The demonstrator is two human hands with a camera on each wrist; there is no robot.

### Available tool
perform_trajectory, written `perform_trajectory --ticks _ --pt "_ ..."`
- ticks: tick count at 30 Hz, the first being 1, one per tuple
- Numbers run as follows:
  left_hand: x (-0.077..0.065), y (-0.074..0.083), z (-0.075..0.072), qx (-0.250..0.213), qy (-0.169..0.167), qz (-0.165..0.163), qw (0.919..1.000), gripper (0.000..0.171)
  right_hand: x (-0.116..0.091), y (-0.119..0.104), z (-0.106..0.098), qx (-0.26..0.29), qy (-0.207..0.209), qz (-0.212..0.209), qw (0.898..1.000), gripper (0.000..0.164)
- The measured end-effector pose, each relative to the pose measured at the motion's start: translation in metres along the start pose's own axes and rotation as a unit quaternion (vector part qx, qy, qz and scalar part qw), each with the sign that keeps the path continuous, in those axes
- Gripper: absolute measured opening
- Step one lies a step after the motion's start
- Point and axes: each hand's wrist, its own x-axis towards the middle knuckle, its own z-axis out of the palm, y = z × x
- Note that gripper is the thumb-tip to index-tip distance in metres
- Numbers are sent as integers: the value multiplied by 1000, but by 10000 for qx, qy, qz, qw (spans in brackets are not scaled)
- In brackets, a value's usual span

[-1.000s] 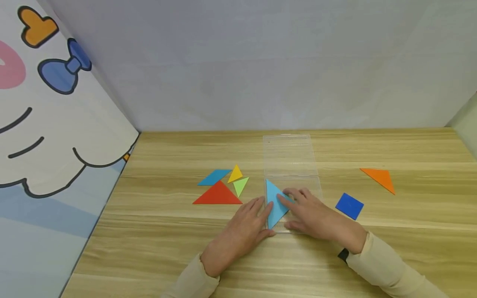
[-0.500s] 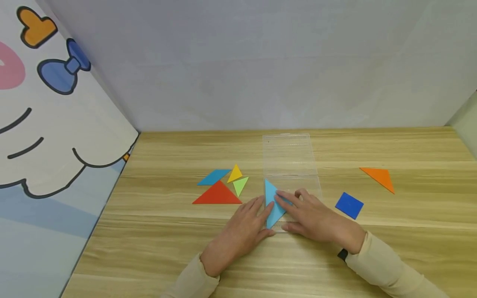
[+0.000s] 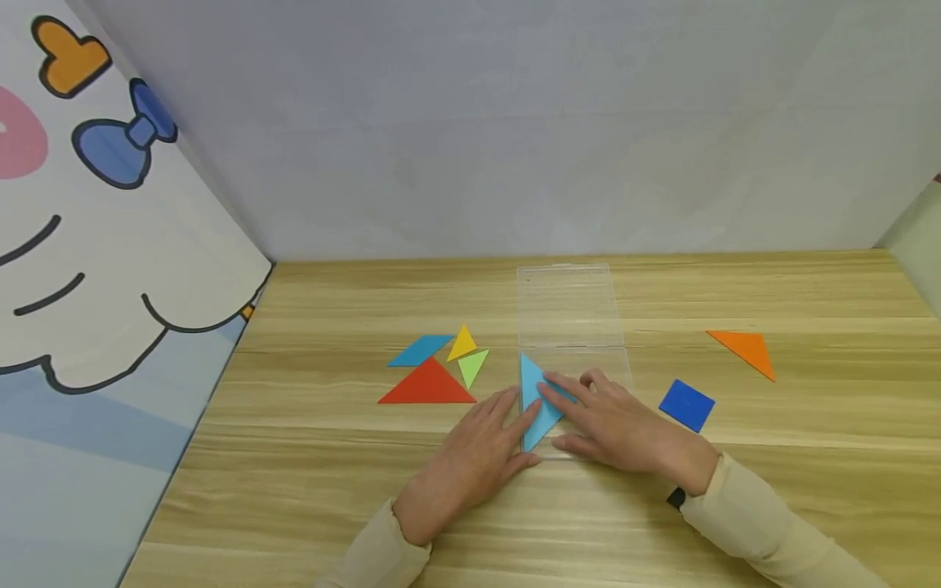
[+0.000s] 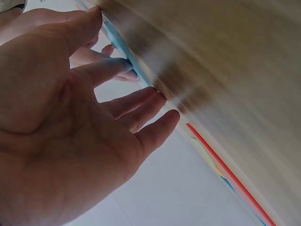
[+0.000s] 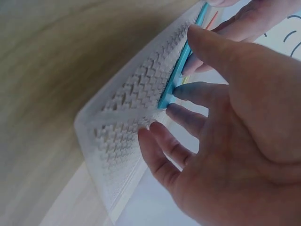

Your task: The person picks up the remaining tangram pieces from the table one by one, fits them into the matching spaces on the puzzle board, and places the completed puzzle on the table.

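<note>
A light blue triangle (image 3: 542, 421) lies flat on the near half of an unfolded clear plastic case (image 3: 569, 306), its long edge along the case's left side. My left hand (image 3: 470, 453) rests at that side, index fingertip on the triangle and thumb by the case's near edge. From the right, my right hand (image 3: 625, 425) touches the triangle with extended fingertips, its thumb on the case. In the right wrist view, the triangle's edge (image 5: 174, 75) lies over the case's textured surface (image 5: 136, 89), with the last two fingers beyond the piece. The left wrist view shows the triangle (image 4: 123, 47) edge-on.
Left of the case lie a red triangle (image 3: 429, 386), a blue parallelogram (image 3: 421, 350), a yellow triangle (image 3: 462, 345) and a green triangle (image 3: 474, 367). A dark blue square (image 3: 687, 405) and an orange triangle (image 3: 748, 351) lie to the right. A wall stands behind the table (image 3: 331, 482).
My right fingertips have slid slightly left over the light blue triangle, and the ring and little fingers have drawn back a bit. My left hand stays in place.
</note>
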Motion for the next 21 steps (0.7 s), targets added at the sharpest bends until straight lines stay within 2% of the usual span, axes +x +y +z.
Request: perform_trajectory --ticks 9,15,21 --pt "0 -1 -1 -227 -17 -9 9997 66 -7 7 -4 736 -20 213 9971 58" --pt "-1 -2 -1 -323 146 15 9994 66 -16 12 -9 723 236 222 9969 56" --pt "0 -3 0 -380 231 16 9990 68 -26 19 -11 693 390 433 9959 54"
